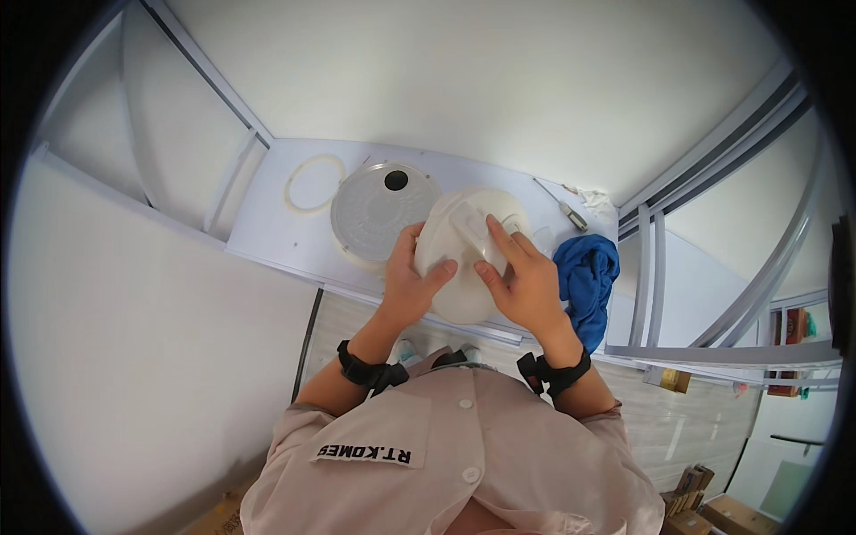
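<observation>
Over the front of the white worktop, I hold a round white plastic cover [459, 299] tilted between both hands. My left hand [412, 283] grips its left side, thumb lying on the face and fingers behind the rim. My right hand [528, 281] is closed about a raised, smooth white block [473, 223] on the cover's face, with fingertips on top and thumb at its near side. Just behind and left of the cover lies a round greyish disc [370, 218] with a black round spot [396, 180]. The cover's underside is hidden.
A thin cream ring [289, 185] lies at the worktop's far left. To the right are a screwdriver [573, 215], crumpled white material [594, 200] and a bunched blue cloth [587, 267] hanging over the front edge. White metal frames [658, 276] rise on the right; cardboard boxes [736, 513] stand below.
</observation>
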Available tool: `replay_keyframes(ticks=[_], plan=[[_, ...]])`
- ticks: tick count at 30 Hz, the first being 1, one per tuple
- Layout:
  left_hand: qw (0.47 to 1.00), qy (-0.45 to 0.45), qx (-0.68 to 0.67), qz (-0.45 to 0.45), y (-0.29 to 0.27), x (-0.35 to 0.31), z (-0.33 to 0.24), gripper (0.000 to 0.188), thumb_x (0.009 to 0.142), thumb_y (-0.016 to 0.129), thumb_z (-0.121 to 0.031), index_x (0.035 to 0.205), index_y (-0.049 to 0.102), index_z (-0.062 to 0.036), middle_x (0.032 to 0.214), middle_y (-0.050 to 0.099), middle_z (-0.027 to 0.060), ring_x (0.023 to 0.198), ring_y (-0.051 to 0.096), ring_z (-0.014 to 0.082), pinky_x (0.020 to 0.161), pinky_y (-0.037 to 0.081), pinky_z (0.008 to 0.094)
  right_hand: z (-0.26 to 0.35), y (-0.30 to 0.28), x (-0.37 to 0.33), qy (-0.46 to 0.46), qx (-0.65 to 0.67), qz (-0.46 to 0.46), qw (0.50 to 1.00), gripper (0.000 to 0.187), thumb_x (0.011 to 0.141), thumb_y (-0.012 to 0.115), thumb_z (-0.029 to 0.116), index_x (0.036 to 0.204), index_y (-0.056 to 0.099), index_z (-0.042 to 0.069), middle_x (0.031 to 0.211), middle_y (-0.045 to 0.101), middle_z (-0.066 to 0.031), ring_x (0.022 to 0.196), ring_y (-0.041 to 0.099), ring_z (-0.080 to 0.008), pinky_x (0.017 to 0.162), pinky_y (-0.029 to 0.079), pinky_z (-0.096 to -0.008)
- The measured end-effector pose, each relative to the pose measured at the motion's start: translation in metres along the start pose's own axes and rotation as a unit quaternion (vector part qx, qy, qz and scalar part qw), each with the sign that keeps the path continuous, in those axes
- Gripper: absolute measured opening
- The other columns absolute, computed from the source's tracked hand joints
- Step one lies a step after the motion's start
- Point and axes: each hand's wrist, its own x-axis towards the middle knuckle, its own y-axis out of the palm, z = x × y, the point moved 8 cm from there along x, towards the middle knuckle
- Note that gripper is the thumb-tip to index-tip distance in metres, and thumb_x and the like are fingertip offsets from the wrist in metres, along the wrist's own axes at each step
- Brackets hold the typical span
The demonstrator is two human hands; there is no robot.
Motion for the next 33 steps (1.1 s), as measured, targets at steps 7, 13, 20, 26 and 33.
replay_keyframes(ticks=[7,13,20,26,33], plan=[[0.981,-0.08,-0.178,0.008,-0.001,0.0,0.019,0.074,0.098,0.089,-0.025,0.156,0.053,0.0034,0.14,0.07,0.014,0.125,0.069,0.0218,0.105,0.06,0.0385,0.017,0.007,-0.002,-0.115,-0.091,0.044,0.988,0.072,0.088,0.087,0.025,0.157,0.066,0.022,0.101,0.068,-0.0055,0.083,0.072,-0.0277,0.071,0.058,-0.0413],[0.987,-0.043,-0.152,0.038,-0.011,-0.001,0.018,0.068,0.096,0.091,-0.024,0.151,0.06,0.0029,0.137,0.074,0.0135,0.122,0.073,0.0227,0.104,0.061,0.0401,0.028,-0.001,-0.007,-0.144,-0.046,0.008,0.988,0.072,0.084,0.092,0.026,0.152,0.07,0.019,0.11,0.069,-0.0068,0.089,0.07,-0.0284,0.076,0.058,-0.0416],[0.963,0.022,-0.265,0.052,-0.029,-0.013,0.015,0.079,0.09,0.095,-0.029,0.152,0.058,0.0029,0.14,0.074,0.0127,0.125,0.074,0.0251,0.106,0.061,0.0411,-0.039,-0.035,-0.022,0.026,0.133,-0.159,0.978,0.108,0.079,0.1,0.039,0.167,0.047,0.006,0.139,0.056,-0.0177,0.122,0.059,-0.0302,0.1,0.051,-0.0405],[0.969,0.039,-0.236,0.057,-0.032,-0.016,0.017,0.089,0.089,0.096,-0.041,0.155,0.055,0.0028,0.141,0.072,0.0128,0.127,0.073,0.0247,0.105,0.062,0.0413,-0.064,0.005,-0.041,0.151,0.513,-0.03,0.845,0.116,0.091,0.095,0.039,0.175,0.024,0.003,0.158,0.055,-0.0168,0.146,0.055,-0.0268,0.121,0.044,-0.0411],[0.964,-0.006,-0.254,0.078,-0.038,-0.009,0.016,0.096,0.09,0.095,-0.041,0.16,0.047,0.0027,0.151,0.065,0.0131,0.14,0.064,0.0258,0.116,0.054,0.0427,-0.054,-0.016,-0.045,0.082,0.582,-0.021,0.809,0.087,0.102,0.082,0.009,0.173,0.031,0.0,0.154,0.063,-0.0165,0.143,0.059,-0.023,0.118,0.048,-0.0394]])
